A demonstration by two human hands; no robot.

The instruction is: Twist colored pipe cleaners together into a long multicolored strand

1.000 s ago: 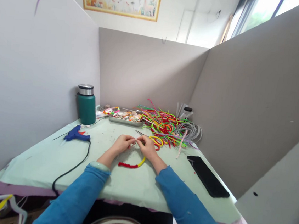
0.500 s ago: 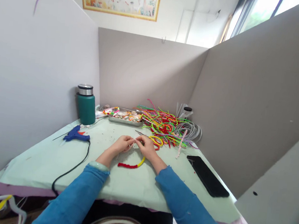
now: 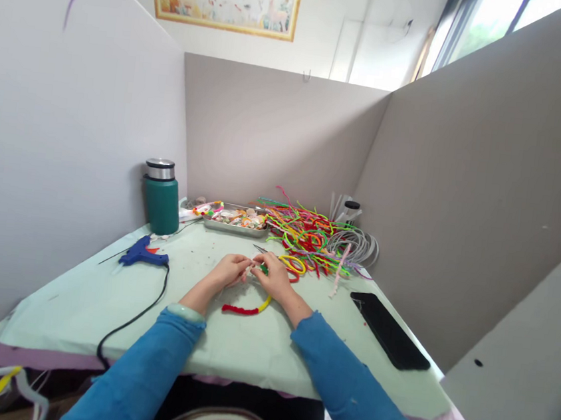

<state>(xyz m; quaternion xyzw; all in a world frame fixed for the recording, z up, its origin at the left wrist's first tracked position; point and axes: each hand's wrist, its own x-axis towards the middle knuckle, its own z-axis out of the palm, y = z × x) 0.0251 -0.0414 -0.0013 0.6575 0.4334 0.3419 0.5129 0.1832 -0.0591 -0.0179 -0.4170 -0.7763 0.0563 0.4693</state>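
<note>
One blue glue gun (image 3: 141, 253) lies to the left of the metal tray (image 3: 235, 229) and nearer the person, flat on the covered table (image 3: 69, 315). Green bottle (image 3: 161, 205) stands upright just left of the tray.

Left hand (image 3: 228, 271) works in front of the tray; thumb and index pressed together, seemingly pinching a small pale piece, too tiny to identify. Curved strip (image 3: 242, 311), red running into yellow, rests on the table, nearer the person than the tray; its yellow end goes out of sight by the right wrist. Right hand (image 3: 274, 277), front-right of the tray: fingers bent, pinching a green piece (image 3: 264, 269). Whether green joins yellow, cannot tell.

Step in hand, by my reading: fine fingertip work, both hands at one spot. Next move calls for a steady left pinch and small, careful right adjustments.

Scissors (image 3: 289, 258) lie front-right of the tray, partly behind the right hand. Tangled fuzzy stems (image 3: 303, 229) heap beside it, rightward. Black phone-like slab (image 3: 390, 332): far right, nearer.
</note>
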